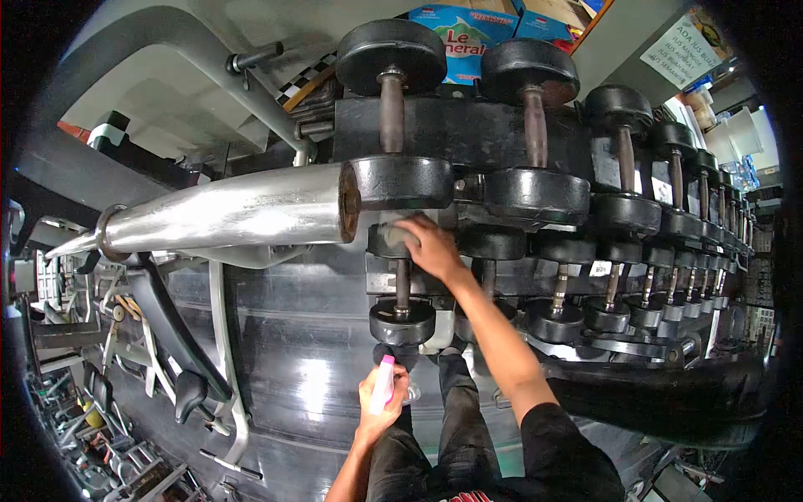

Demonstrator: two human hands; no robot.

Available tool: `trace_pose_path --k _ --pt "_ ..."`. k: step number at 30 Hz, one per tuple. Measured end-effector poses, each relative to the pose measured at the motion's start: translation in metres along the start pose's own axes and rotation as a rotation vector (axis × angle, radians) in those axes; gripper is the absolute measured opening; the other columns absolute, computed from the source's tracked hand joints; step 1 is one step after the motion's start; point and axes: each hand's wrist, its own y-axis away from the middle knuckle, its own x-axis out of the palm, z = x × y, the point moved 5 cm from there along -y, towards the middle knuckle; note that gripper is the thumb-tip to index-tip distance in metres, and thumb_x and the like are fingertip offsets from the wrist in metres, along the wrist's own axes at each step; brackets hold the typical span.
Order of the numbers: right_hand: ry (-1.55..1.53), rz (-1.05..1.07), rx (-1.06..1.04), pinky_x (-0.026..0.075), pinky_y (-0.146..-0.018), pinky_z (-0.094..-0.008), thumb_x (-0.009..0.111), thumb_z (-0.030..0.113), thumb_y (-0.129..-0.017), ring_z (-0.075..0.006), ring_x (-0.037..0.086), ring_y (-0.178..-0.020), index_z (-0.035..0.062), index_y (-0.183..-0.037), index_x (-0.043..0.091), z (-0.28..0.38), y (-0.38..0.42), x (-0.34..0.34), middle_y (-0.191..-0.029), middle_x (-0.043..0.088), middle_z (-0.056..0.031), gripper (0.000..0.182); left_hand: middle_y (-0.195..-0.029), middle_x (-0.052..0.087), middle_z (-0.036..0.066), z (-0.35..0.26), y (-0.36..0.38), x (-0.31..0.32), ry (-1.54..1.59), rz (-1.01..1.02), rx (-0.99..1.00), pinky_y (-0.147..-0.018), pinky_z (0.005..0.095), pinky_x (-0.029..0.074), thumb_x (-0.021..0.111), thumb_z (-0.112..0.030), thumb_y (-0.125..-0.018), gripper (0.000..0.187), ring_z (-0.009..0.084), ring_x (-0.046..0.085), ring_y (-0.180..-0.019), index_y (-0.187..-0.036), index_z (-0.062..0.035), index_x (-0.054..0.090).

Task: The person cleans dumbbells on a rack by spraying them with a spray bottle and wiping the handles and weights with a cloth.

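Observation:
My left hand [382,402] is wrapped round a spray bottle [384,381] with a pink and white top, low in front of my legs. My right hand [431,248] holds a greyish cloth [395,237] against the far head of a black dumbbell [402,323] on the lower rack row. That dumbbell's metal handle and near head show below the cloth. Just beyond my right hand, a larger black dumbbell [391,117] rests on the upper row. The cloth and my fingers partly cover the far head.
More dumbbells [536,125] line both rows to the right. A thick metal bar end [226,213] juts in from the left, close to the rack. A gym bench [171,335] stands at the left. Blue boxes [462,42] sit behind the rack.

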Motion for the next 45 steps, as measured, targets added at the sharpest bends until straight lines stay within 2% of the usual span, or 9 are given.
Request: trace_pose_path --k 1,3,4,8,15,18,25,33,45 --pt "-0.029 0.13 0.272 0.05 -0.082 -0.0441 0.046 0.034 -0.095 -0.0394 0.063 -0.09 0.0138 -0.107 0.065 -0.012 -0.014 0.0 -0.095 0.067 -0.0182 0.031 -0.068 0.061 0.006 0.001 0.0 0.0 -0.037 -0.003 0.001 -0.053 0.0258 0.048 0.06 0.003 -0.083 0.008 0.0108 0.059 -0.056 -0.09 0.0004 0.058" --pt "0.279 0.484 0.58 0.047 -0.091 -0.0406 0.044 0.039 -0.095 -0.0311 0.057 -0.111 0.0183 -0.118 0.062 -0.053 -0.038 0.006 -0.121 0.06 -0.0145 0.035 -0.067 0.061 0.005 -0.002 -0.001 0.001 -0.077 -0.014 0.003 -0.053 0.0259 0.048 0.06 0.003 -0.083 0.008 0.0106 0.059 -0.056 -0.09 0.0003 0.058" --pt "0.132 0.557 0.535 0.048 -0.08 -0.0412 0.046 0.039 -0.094 -0.0295 0.06 -0.091 0.0097 -0.101 0.063 -0.103 -0.04 0.027 -0.098 0.062 -0.0154 0.034 -0.067 0.061 0.006 -0.007 -0.002 0.002 -0.061 -0.009 -0.024 -0.053 0.0259 0.048 0.06 0.003 -0.083 0.009 0.0104 0.058 -0.056 -0.091 0.0002 0.058" --pt "0.171 0.468 0.689 0.046 -0.059 -0.0399 0.053 0.039 -0.089 -0.0204 0.058 -0.064 0.0003 -0.078 0.062 -0.115 -0.049 0.02 -0.072 0.063 -0.0133 0.041 -0.067 0.061 0.006 0.001 -0.003 0.005 0.008 -0.058 -0.08 -0.053 0.0255 0.047 0.06 0.003 -0.083 0.011 0.0098 0.058 -0.057 -0.093 0.0003 0.058" --pt "0.172 0.561 0.313 0.049 -0.069 -0.0408 0.056 0.038 -0.083 -0.0268 0.064 -0.078 0.0024 -0.099 0.065 -0.18 -0.04 0.062 -0.092 0.067 -0.0162 0.04 -0.067 0.06 0.005 -0.003 -0.012 0.018 0.031 -0.064 -0.092 -0.054 0.0253 0.047 0.06 0.0 -0.084 0.01 0.0094 0.058 -0.057 -0.094 0.0004 0.057" --pt "-0.402 0.471 0.392 0.048 -0.075 -0.0404 0.055 0.045 -0.082 -0.0284 0.063 -0.087 0.0032 -0.1 0.067 -0.173 -0.032 0.053 -0.096 0.067 -0.0168 0.047 -0.068 0.06 0.004 -0.006 -0.02 0.026 -0.135 -0.015 -0.066 -0.054 0.0249 0.047 0.06 0.0 -0.085 0.01 0.009 0.057 -0.058 -0.095 0.0006 0.057" --pt "0.079 0.497 0.461 0.048 -0.078 -0.0405 0.055 0.045 -0.083 -0.0283 0.063 -0.089 0.0044 -0.101 0.066 -0.14 -0.059 0.047 -0.099 0.067 -0.0157 0.046 -0.069 0.061 0.004 -0.009 -0.022 0.043 -0.078 -0.029 -0.099 -0.054 0.0239 0.047 0.061 0.002 -0.084 0.012 0.0089 0.058 -0.057 -0.096 0.0002 0.057" --pt "-0.124 0.515 0.314 0.047 -0.081 -0.0407 0.054 0.045 -0.085 -0.0282 0.062 -0.093 0.0059 -0.103 0.066 -0.114 -0.053 0.018 -0.102 0.066 -0.0144 0.044 -0.069 0.061 0.005 0.004 -0.019 0.04 -0.114 -0.03 -0.068 -0.055 0.0261 0.048 0.062 0.001 -0.083 0.011 0.0103 0.059 -0.058 -0.093 -0.0002 0.059" --pt "0.26 0.476 0.119 0.046 -0.085 -0.0408 0.054 0.045 -0.087 -0.028 0.061 -0.098 0.008 -0.105 0.066 0.01 -0.094 0.022 -0.107 0.066 -0.0125 0.043 -0.068 0.061 0.005 -0.002 0.01 0.016 -0.133 -0.043 -0.14 -0.058 0.0279 0.049 0.06 0.0 -0.082 0.006 0.0143 0.061 -0.059 -0.089 -0.0007 0.059"
